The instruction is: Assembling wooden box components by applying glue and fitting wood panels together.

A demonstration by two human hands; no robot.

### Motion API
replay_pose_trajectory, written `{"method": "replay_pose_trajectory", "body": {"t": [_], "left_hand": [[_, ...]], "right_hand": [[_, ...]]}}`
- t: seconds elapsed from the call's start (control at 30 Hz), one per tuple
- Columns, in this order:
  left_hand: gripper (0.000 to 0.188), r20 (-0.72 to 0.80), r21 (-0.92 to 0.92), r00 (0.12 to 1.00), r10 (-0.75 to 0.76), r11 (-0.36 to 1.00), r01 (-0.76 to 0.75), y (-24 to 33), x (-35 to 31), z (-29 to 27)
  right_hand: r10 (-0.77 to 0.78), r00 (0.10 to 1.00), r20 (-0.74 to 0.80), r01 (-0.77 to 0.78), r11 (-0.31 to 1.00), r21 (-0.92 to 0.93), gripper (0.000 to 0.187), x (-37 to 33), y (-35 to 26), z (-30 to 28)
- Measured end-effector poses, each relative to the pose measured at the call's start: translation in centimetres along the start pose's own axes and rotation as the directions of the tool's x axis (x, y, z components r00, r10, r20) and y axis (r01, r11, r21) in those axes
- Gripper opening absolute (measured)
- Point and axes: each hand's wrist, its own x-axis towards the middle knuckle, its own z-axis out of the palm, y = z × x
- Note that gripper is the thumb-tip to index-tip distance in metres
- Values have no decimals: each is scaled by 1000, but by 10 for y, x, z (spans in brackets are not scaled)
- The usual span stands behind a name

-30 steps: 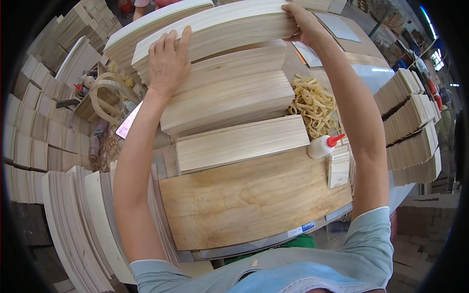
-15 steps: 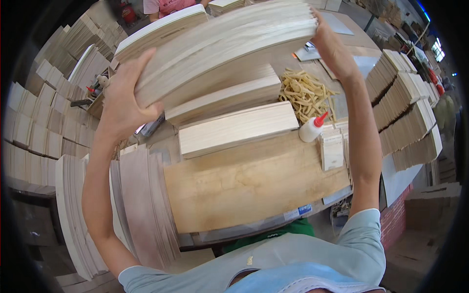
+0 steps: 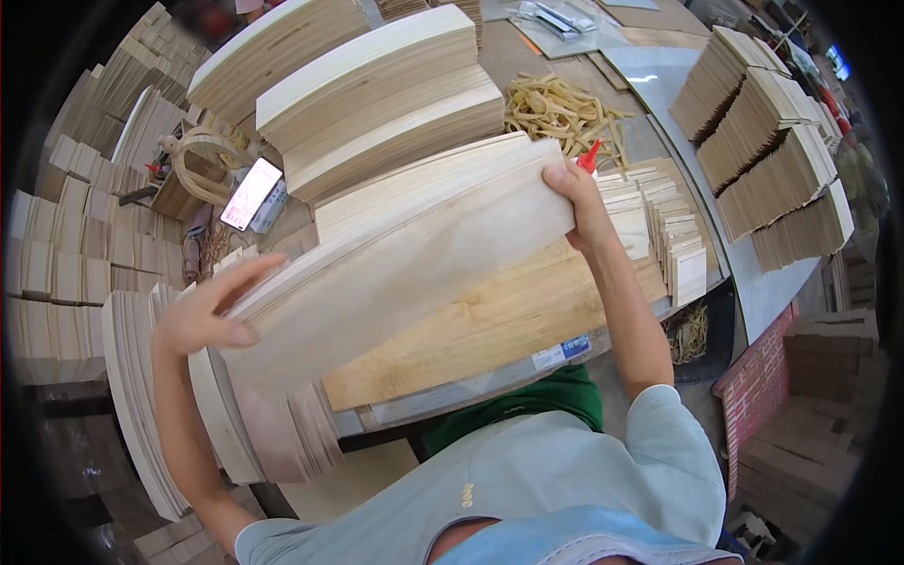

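Between my two hands a few thin pale wooden boards (image 3: 405,273) are held tilted above the near part of the table. My left hand (image 3: 207,315) is at their left end, fingers over the top edge and thumb on the front face. Around the upper right corner grips my right hand (image 3: 579,198), its thumb on the front face. Just behind the boards, partly hidden by them, lies a low stack of boards (image 3: 348,212). Under them is a wide yellowish plywood sheet (image 3: 471,325). A glue bottle's red cap (image 3: 589,155) shows beside my right hand.
Tall board stacks (image 3: 377,71) stand at the back. Yellow rubber bands (image 3: 560,108) lie in a heap right of them. A lit phone (image 3: 252,193) leans at the left. Small wooden pieces (image 3: 673,231) line the right side, near further stacks (image 3: 763,141). Curved boards (image 3: 141,405) stand at left.
The thick bundle of boards I held at the far side now stands on the table with the back stacks. Both hands have come nearer and hold a thinner set of boards.
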Motion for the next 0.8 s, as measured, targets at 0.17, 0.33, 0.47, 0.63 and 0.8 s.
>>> {"method": "replay_pose_trajectory", "body": {"t": [0.17,0.33,0.47,0.63,0.8], "left_hand": [[90,-454,-392,878,152,851,-350,-92,-33,82],[54,-816,-550,527,-238,602,-579,-118,25,103],[44,-764,-598,605,-224,596,-536,-102,76,52],[42,-694,-626,706,-142,603,-494,-121,123,-7],[44,-640,-659,748,-176,627,-416,-117,152,-10]], "right_hand": [[108,994,-23,-108,994,2,62,-18,27,1],[107,989,-105,-123,978,-167,69,15,31,-3],[122,988,-99,-148,938,-314,75,45,-4,-3],[205,950,-234,-292,847,-443,70,90,-12,4],[185,888,-422,-413,726,-550,72,116,6,-22]]}}
